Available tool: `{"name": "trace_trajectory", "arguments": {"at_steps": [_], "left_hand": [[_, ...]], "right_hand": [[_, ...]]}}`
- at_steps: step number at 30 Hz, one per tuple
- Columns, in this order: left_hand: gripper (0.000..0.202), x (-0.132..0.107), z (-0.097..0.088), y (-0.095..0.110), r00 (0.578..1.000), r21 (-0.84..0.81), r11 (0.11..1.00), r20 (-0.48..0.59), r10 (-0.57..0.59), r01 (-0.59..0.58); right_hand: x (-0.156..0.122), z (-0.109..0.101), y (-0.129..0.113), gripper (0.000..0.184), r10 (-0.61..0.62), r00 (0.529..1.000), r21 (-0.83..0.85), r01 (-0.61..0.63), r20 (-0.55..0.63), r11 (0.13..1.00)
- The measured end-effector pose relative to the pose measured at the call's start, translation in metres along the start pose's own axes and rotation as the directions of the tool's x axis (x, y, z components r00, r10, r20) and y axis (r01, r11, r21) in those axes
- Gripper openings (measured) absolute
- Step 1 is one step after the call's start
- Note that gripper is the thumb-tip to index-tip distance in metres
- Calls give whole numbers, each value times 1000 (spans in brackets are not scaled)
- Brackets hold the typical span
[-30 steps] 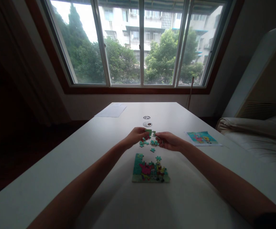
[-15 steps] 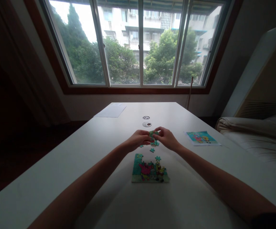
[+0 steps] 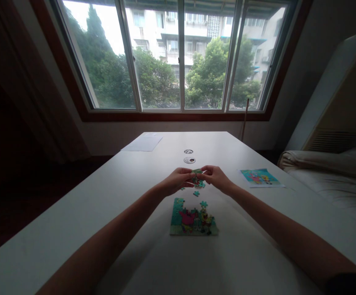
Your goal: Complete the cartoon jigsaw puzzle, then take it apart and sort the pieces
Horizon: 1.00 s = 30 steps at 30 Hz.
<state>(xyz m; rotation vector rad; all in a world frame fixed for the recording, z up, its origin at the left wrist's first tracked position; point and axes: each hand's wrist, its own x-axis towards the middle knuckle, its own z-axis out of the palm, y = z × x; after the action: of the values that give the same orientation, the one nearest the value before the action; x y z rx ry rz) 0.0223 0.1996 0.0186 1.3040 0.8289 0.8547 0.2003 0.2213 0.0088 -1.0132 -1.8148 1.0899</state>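
Note:
Between my two hands a few green jigsaw puzzle pieces (image 3: 197,171) are held up off the table. My left hand (image 3: 180,180) is closed on them from the left, and my right hand (image 3: 214,177) pinches their right side. Just below the hands lie loose teal puzzle pieces (image 3: 197,193), partly covered by the fingers. Nearer to me sits a partly joined puzzle (image 3: 193,223) with a pink figure and a yellow figure; its upper edge has a gap. One teal piece (image 3: 204,204) lies by that gap.
A coloured reference picture (image 3: 261,178) lies on the white table (image 3: 128,196) to the right. White paper sheets (image 3: 142,142) are at the far left. Two round discs (image 3: 189,160) lie beyond my hands. A cushioned seat (image 3: 328,168) stands at the right.
My right hand's fingers have shifted slightly on the held pieces, which are now tilted a little differently. The puzzle on the table has not moved.

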Motion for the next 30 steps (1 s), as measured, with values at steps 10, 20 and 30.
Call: {"name": "trace_trajectory", "arguments": {"at_steps": [10,20,30], "left_hand": [[21,3,1,-3,992,-83,996,-124,-34,24],[27,3,-2,-3,990,26,999,-140,-29,33],[32,5,5,-4,977,131,988,-186,100,-77]], "right_hand": [[1,0,3,37,-52,996,10,53,-66,999],[1,3,3,35,59,998,308,-61,17,949],[-4,7,-2,32,141,980,489,-193,140,851]]}}
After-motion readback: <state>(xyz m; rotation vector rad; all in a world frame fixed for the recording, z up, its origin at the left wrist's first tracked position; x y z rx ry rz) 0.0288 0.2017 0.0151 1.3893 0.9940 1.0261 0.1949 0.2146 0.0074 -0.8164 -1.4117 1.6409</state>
